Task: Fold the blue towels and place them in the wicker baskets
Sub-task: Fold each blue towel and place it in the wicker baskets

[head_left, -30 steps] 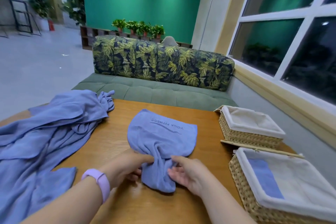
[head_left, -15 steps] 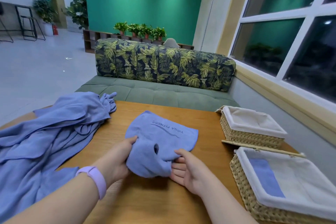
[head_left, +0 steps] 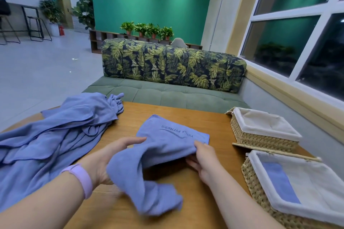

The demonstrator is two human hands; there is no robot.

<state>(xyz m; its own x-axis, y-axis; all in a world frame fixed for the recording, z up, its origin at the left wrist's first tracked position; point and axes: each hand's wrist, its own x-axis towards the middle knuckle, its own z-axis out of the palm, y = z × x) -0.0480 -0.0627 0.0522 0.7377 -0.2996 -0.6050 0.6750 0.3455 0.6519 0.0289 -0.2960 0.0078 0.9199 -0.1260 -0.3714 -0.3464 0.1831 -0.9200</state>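
A blue towel (head_left: 167, 143) printed "YOGA FITNESS" lies partly flat on the wooden table (head_left: 219, 126), its near part lifted and rumpled. My left hand (head_left: 111, 156) holds the towel's left side, with cloth draped over the palm and hanging toward me. My right hand (head_left: 202, 156) pinches the right side of the same towel. A heap of more blue towels (head_left: 52, 135) sprawls at the left. Two wicker baskets with white liners stand at the right: the far basket (head_left: 260, 139) shows only its liner, and the near basket (head_left: 260, 191) holds a folded blue towel (head_left: 279, 182).
A green sofa (head_left: 167, 96) with a leaf-print back runs along the table's far edge. A wall with a window ledge (head_left: 297, 102) lies right of the baskets. A flat wicker lid (head_left: 270, 149) lies between the baskets.
The towel's near end, bunched between both hands before, has been drawn toward me and spread apart. My left hand moved left and my right hand moved right along the cloth.
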